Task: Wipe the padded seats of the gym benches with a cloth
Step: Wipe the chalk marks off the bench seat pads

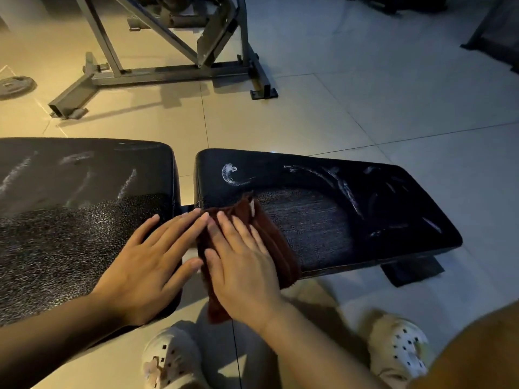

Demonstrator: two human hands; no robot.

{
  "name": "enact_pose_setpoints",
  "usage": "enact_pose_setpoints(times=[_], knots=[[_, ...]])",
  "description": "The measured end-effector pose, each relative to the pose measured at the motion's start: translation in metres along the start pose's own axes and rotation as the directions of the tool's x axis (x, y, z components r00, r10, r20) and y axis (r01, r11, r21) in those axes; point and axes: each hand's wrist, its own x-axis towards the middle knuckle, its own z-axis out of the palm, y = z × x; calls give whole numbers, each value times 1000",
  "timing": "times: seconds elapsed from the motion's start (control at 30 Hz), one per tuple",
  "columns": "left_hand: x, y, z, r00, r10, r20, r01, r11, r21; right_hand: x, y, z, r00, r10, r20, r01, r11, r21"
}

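A black padded bench lies across the view in two pads: a long left pad [70,192] and a shorter right seat pad [351,209], both streaked with white smears. A folded dark brown cloth [269,234] lies on the left end of the right pad and hangs over its front edge. My right hand [241,265] presses flat on the cloth with straight fingers. My left hand [151,259] rests flat on the right end of the left pad, its fingertips reaching across the gap to touch the cloth's edge.
A grey steel machine frame [174,71] stands on the tiled floor behind the bench. A weight plate [15,85] lies at the far left. The bench foot [412,272] juts out under the right pad. My feet in pale clogs [171,357] stand in front.
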Motion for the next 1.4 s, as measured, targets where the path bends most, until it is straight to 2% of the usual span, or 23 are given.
enact_pose_setpoints(times=[0.07,0.13,0.27,0.33,0.4,0.47,0.6,0.7,0.83,0.9,1.0,1.1,1.17,1.3,1.4], knots=[[-1,-1,-2,1000,-6,-2,6,1000,-21,3,24,-7,999,37,-10,-37,999,-37],[-1,0,-1,1000,-11,6,11,1000,-22,5,59,-14,986,167,-11,-167,983,-69],[0,0,2,999,-24,27,23,1000,11,-5,145,-38,877,481,-3,-477,868,-141],[2,0,1,999,-28,31,27,999,23,-10,167,-44,829,559,-8,-555,821,-136],[2,1,1,1000,-22,21,21,999,33,-10,162,-42,828,560,-25,-558,820,-128],[1,2,1,1000,-24,20,23,999,31,-8,138,-36,867,498,-26,-497,857,-135],[3,2,0,999,-36,15,36,999,20,-4,57,-12,980,201,-11,-201,972,-121],[3,2,-1,999,-38,22,38,999,15,5,19,-3,998,66,-1,-66,996,-57],[3,2,-3,998,-42,42,42,999,17,9,29,-6,1000,1,10,-1,999,-52],[2,2,-4,998,-35,53,34,999,24,10,45,-9,999,33,1,-33,999,-39],[1,3,-4,998,-32,53,31,999,20,13,89,-17,976,216,-16,-217,973,-76],[3,3,-5,999,-32,34,32,999,7,3,147,-36,902,431,6,-427,895,-126],[3,3,-5,1000,-24,18,24,1000,-14,-2,170,-43,858,513,-2,-509,851,-130],[2,3,-4,1000,-8,-18,7,999,-51,-4,150,-36,845,533,-51,-535,839,-98],[4,2,-2,999,-3,-33,2,999,-40,-5,101,-23,908,415,-48,-418,906,-68]])
